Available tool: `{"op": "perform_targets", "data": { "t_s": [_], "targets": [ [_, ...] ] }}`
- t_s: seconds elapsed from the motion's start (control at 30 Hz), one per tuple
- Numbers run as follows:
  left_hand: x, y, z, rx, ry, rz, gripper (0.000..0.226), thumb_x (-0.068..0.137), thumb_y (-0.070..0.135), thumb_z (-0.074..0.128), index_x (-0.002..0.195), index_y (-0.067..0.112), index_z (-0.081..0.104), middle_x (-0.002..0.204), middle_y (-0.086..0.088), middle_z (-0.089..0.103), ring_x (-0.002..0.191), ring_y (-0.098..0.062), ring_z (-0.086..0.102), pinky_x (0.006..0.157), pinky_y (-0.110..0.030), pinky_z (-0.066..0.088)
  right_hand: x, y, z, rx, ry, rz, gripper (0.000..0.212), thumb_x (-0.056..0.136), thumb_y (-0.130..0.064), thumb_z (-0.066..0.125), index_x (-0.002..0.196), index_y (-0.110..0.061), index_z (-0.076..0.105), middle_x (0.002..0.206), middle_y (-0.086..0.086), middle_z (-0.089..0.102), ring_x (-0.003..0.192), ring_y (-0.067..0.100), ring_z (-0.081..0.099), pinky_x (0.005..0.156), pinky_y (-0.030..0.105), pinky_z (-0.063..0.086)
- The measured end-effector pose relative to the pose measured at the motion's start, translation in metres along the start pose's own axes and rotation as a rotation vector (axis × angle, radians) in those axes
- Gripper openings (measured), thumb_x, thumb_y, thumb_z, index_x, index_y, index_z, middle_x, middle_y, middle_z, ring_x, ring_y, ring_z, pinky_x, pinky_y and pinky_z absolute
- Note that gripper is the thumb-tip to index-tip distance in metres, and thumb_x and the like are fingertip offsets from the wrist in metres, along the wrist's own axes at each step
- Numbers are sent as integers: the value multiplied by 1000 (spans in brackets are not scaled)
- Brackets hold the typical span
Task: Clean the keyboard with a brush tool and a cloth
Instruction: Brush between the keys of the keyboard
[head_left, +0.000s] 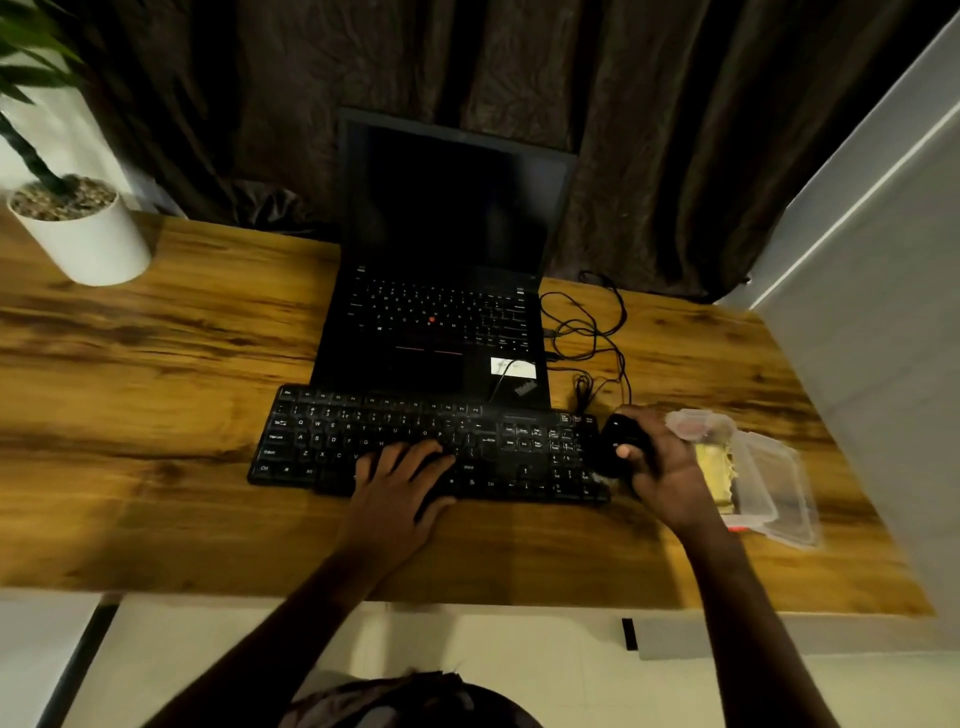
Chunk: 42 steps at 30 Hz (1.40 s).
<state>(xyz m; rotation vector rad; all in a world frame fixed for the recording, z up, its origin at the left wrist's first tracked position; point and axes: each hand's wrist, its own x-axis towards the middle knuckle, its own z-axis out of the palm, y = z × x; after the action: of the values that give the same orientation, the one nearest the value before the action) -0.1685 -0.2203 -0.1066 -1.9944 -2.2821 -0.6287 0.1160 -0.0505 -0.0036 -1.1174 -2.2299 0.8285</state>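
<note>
A black keyboard (363, 431) lies across the middle of a wooden surface (156, 364), toward its near edge, just in front of an open laptop (436, 312). The left hand (400, 486) rests flat on the lower keys, fingers spread. At the keyboard's right end, the right hand (660, 467) grips a small black object (621, 441). Just beyond that hand, near the surface's right edge, a clear plastic container (769, 483) holds a yellow cloth (714, 467).
</note>
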Motion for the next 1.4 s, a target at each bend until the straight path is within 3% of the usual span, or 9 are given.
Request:
{"op": "perform_targets", "data": {
  "t_s": [0.23, 0.37, 0.57, 0.7, 0.8, 0.93, 1.07, 1.27, 1.4],
  "targets": [
    [0, -1, 3, 0, -14, -9, 52, 93, 57, 38, 132, 28, 57, 137, 3, 51, 124, -21, 43, 98, -50, 39, -4, 0, 0, 40, 15, 26, 44, 92, 7, 58, 124, -23, 53, 112, -3, 62, 97, -12, 61, 69, 6, 50],
    [0, 0, 1, 0, -12, -14, 53, 94, 58, 37, 132, 27, 58, 137, 3, 52, 123, -21, 43, 97, -50, 39, -4, 6, -3, 3, 76, 42, 42, 91, 8, 59, 127, -12, 56, 113, 9, 61, 94, 7, 60, 64, -2, 43],
    [-1, -1, 3, 11, -9, -3, 53, 95, 59, 35, 132, 28, 58, 137, 3, 51, 122, -22, 44, 96, -45, 31, 5, -8, 15, 0, 17, -46, 38, 97, -7, 57, 128, -28, 54, 109, -18, 59, 99, -11, 59, 73, 10, 53],
    [-1, 0, 2, 21, -4, 0, 59, 98, 62, 22, 131, 28, 58, 136, 3, 51, 121, -22, 45, 95, -44, 31, 11, 2, 4, -56, 4, -45, 38, 96, -9, 57, 131, -23, 55, 114, -3, 61, 98, 6, 61, 76, 8, 51],
    [-1, 0, 2, 19, -4, 0, 54, 95, 59, 32, 131, 28, 58, 136, 3, 52, 121, -22, 44, 95, -46, 33, 15, 17, -7, -149, 12, -8, 45, 92, -14, 58, 129, -38, 50, 116, 7, 65, 103, 25, 63, 85, 23, 53],
    [0, 0, 3, 13, -1, -9, 51, 92, 56, 40, 131, 29, 57, 136, 3, 52, 121, -21, 43, 94, -48, 38, 15, 0, 11, -78, -12, -53, 36, 95, -23, 54, 129, -34, 54, 116, 4, 64, 98, 19, 63, 83, 22, 54],
    [0, -1, 3, 13, -4, -4, 50, 93, 56, 40, 132, 29, 56, 136, 3, 52, 121, -20, 44, 95, -49, 40, 15, -19, 30, -8, -73, -104, 33, 100, -18, 52, 132, -23, 54, 106, 3, 64, 89, 4, 64, 63, 26, 61],
    [0, -1, 3, 16, -18, -6, 52, 93, 57, 38, 132, 29, 57, 136, 3, 53, 123, -21, 43, 97, -48, 37, 20, 6, 1, -82, -19, -66, 39, 96, -18, 55, 127, -41, 50, 114, 0, 64, 97, 16, 65, 74, 9, 52],
    [1, -1, 2, 6, -18, -3, 52, 93, 57, 38, 132, 29, 56, 137, 4, 49, 122, -20, 42, 97, -48, 36, 22, -3, 13, -79, -29, -21, 43, 97, -11, 58, 128, -40, 52, 117, 5, 64, 97, 17, 65, 74, 26, 60]
  ]
}}
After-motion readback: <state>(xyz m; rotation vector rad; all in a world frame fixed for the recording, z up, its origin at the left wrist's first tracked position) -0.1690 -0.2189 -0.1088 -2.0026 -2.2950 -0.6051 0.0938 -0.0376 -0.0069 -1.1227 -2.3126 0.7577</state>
